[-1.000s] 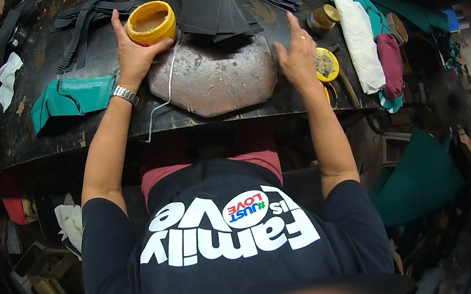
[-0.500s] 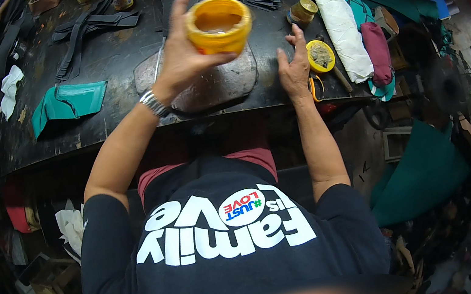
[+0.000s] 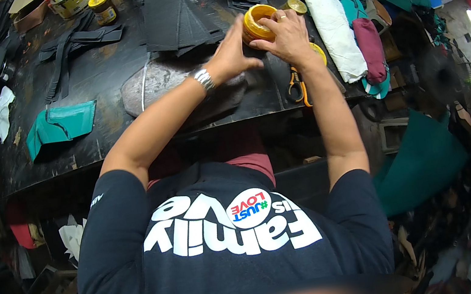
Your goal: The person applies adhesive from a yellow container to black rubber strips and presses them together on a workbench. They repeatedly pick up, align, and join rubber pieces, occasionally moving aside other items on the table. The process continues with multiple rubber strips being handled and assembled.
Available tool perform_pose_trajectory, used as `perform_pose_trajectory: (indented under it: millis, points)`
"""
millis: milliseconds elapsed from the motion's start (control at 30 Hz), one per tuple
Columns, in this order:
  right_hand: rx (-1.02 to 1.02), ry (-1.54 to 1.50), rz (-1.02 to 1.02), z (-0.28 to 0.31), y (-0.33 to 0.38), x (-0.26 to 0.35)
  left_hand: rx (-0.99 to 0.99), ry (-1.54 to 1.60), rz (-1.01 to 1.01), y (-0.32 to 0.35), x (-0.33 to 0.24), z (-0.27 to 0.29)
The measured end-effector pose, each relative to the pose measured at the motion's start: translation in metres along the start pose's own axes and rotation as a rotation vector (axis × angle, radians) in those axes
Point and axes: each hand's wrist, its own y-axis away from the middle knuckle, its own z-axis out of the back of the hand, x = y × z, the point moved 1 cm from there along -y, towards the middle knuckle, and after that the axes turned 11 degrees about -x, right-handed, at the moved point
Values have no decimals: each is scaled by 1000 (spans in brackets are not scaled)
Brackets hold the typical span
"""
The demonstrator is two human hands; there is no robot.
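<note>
Head view: right grip (image 3: 291, 41) clasps a yellow jar (image 3: 249, 29) with brownish contents (image 3: 261, 14); left grip (image 3: 229, 60) spreads loosely alongside.

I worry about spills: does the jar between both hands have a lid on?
No, the yellow jar is open, the right hand at its rim.

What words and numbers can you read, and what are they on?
I won't copy words, but I'll show where:
Black shirt: big white letters, upside down; coloured ones in a white circle.
Left sleeve: small white letters, too tiny to read.
Yellow-lidded jar: label too small to read.
</note>
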Motion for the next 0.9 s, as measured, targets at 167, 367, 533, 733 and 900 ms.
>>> perform_pose_trajectory:
  millis: [167,367,533,733,900]
  points:
    - [248,195,184,-10,-28,-1,5,-15,-28,67,-3,105]
    - [415,239,127,-17,-42,5,-212,-444,179,108,37,180]
    - [260,267,-18,-9,-49,2,-175,-459,236,122,38,179]
    - [552,336,-346,25,-48,11,7,-291,469,94,49,203]
    - [774,128,-168,55,-38,60,-330,-197,361,26,73,183]
